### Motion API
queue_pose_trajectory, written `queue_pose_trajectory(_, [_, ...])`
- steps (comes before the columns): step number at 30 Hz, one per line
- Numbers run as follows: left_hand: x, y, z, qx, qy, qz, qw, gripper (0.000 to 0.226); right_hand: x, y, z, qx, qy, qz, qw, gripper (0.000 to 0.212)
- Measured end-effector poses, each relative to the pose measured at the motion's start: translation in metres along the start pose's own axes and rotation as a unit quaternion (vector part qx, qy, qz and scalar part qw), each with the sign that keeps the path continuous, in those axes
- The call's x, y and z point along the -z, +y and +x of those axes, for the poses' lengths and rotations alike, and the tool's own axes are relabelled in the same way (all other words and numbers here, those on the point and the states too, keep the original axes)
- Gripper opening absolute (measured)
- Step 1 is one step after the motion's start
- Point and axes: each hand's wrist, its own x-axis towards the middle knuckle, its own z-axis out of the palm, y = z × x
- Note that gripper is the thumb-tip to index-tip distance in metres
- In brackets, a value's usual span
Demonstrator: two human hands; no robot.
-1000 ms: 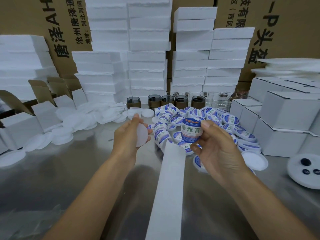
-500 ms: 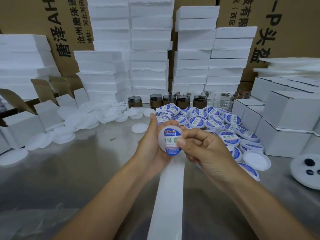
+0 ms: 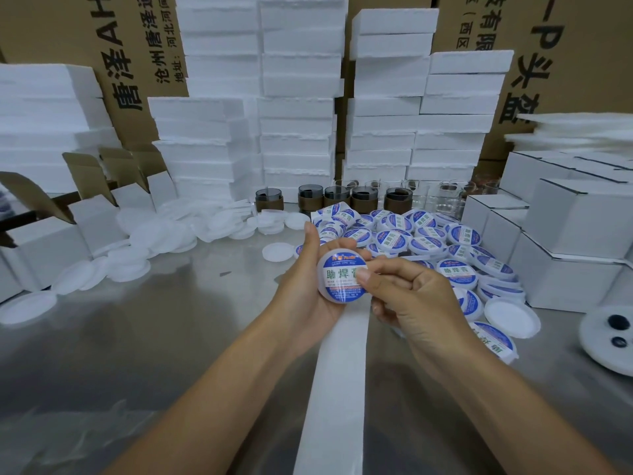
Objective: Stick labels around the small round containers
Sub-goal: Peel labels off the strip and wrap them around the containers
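Observation:
My left hand (image 3: 308, 286) cups a small round white lid (image 3: 337, 277) from behind, its face turned toward me. A blue, white and green round label covers that face. My right hand (image 3: 411, 299) has its thumb pressed on the label's right side, with the other fingers curled behind the lid's edge. A long white strip of label backing paper (image 3: 334, 389) runs from under my hands toward me. A heap of labelled lids (image 3: 424, 241) lies just beyond my hands.
Plain white lids (image 3: 164, 241) are scattered at the left, and one (image 3: 279, 252) lies near my left hand. Dark-filled small containers (image 3: 310, 197) stand in a row at the back. White cartons (image 3: 565, 234) are stacked at the right, foam blocks (image 3: 294, 97) behind.
My hands came together: the label that my right hand held apart a second ago now sits on the lid in my left hand, and my right thumb presses it.

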Motion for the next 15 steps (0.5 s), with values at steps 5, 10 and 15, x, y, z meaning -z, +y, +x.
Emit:
queue_pose_trajectory(5, [0.0001, -0.0026, -0.0003, -0.003, 0.003, 0.039, 0.999, 0.054, -0.0004, 0.0019, -0.0004, 0.002, 0.022, -0.009, 1.0, 0.005])
queue_pose_trajectory(10, [-0.0011, -0.0034, -0.0024, -0.017, -0.017, 0.085, 0.996, 0.039, -0.0009, 0.0036, 0.0001, 0.005, 0.033, -0.012, 0.999, 0.007])
queue_pose_trajectory(15, [0.0021, -0.0045, -0.0044, -0.034, -0.056, 0.11, 0.992, 0.02, -0.0001, 0.0036, 0.0008, 0.003, 0.029, -0.008, 1.0, 0.006])
